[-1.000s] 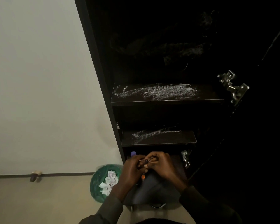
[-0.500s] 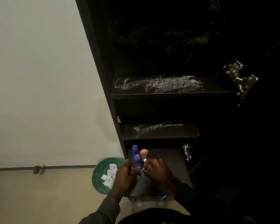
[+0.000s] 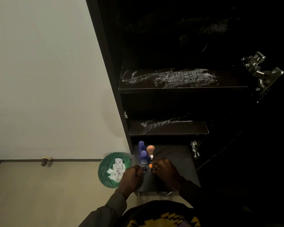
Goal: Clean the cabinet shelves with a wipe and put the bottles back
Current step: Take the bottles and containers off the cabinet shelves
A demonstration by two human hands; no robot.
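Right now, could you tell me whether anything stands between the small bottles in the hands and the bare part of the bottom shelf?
Nothing visible does. The left hand and right hand hold small bottles low over the bottom shelf. The two blue bottles and the peach-topped item stand at its left rear; the right part shows bare.

dark cabinet [image 3: 184, 90], blue bottles [image 3: 143, 156], both hands [image 3: 131, 179] low, green bin [image 3: 105, 169]

- Left hand [image 3: 131, 176]: bare, no glove; nothing worn on it can be made out in the dim light.
- Right hand [image 3: 165, 171]: bare, likewise.
- Left sleeve [image 3: 105, 212]: long, dark grey-olive, ending at the wrist.
- Right sleeve [image 3: 192, 192]: long, dark; colour unclear in shadow.
- Garment front [image 3: 162, 217]: dark with yellow and purple geometric pattern.
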